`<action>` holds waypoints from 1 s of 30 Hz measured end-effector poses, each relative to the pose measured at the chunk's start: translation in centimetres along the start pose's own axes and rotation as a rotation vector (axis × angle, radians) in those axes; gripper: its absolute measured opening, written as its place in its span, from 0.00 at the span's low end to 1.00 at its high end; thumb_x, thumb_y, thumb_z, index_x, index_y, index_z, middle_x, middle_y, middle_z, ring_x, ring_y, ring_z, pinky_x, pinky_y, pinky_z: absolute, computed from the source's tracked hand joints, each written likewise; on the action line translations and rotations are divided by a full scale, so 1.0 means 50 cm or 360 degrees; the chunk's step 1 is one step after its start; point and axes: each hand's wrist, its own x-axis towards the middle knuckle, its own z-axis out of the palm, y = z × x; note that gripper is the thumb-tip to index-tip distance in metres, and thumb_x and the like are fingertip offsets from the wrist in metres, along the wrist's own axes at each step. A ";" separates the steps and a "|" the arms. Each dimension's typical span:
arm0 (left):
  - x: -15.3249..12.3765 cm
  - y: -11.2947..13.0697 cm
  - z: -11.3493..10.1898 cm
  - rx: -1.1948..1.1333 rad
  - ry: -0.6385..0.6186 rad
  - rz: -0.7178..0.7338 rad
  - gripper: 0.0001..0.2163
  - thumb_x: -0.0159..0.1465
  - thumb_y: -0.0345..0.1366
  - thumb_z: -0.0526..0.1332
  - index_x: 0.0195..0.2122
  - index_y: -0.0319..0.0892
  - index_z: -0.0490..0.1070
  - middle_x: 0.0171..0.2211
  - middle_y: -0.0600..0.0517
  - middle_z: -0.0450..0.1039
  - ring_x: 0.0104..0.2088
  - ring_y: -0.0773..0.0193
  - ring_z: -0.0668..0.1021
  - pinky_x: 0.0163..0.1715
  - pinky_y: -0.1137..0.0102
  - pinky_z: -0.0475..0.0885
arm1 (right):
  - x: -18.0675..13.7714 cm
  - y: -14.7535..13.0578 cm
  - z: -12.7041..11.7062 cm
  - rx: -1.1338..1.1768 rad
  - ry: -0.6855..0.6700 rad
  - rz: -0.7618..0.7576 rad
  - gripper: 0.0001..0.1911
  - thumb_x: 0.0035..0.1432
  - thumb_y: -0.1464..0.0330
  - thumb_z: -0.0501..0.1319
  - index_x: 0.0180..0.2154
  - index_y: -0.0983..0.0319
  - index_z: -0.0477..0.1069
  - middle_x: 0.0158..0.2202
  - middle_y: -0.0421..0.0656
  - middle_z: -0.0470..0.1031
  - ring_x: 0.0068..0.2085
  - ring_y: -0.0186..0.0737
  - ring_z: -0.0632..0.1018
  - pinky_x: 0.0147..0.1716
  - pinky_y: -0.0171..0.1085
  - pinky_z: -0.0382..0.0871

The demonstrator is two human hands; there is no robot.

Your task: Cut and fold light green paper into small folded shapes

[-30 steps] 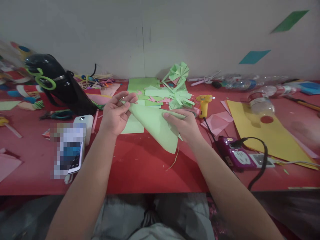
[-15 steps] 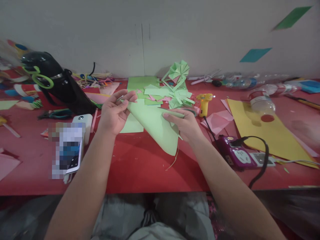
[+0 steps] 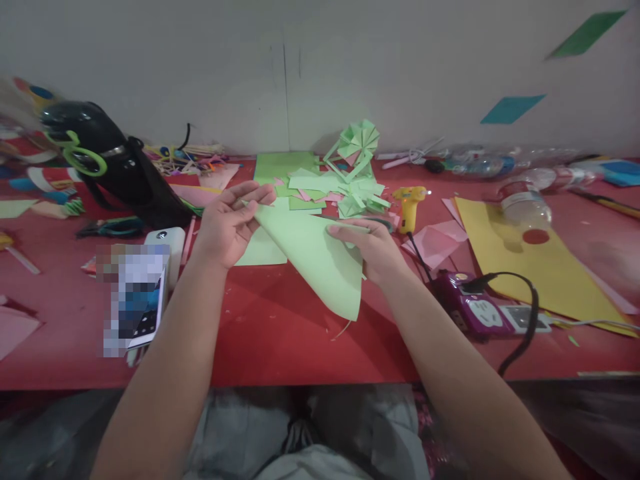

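Red tabletop (image 3: 280,347), green paper (image 3: 315,253) held above it.
Left hand (image 3: 227,223) pinches the far-left tip, right hand (image 3: 373,247) the far-right edge; the paper's long axis slants far left to near right.

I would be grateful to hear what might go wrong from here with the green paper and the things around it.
The green paper, pinched near one corner by the left hand and held by the right hand, curves and might crease.
The phone appears close to the left forearm and could get nudged.
The cord from the glue gun runs near the right forearm; a bump might tug it.
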 end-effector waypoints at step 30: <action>-0.027 -0.067 0.062 0.0079 0.0064 -0.0281 0.17 0.47 0.42 0.77 0.33 0.38 0.77 0.35 0.47 0.81 0.35 0.60 0.82 0.38 0.66 0.78 | 0.020 0.029 0.002 0.0109 0.0280 -0.0234 0.14 0.39 0.59 0.77 0.28 0.57 0.81 0.28 0.41 0.81 0.29 0.40 0.80 0.29 0.39 0.73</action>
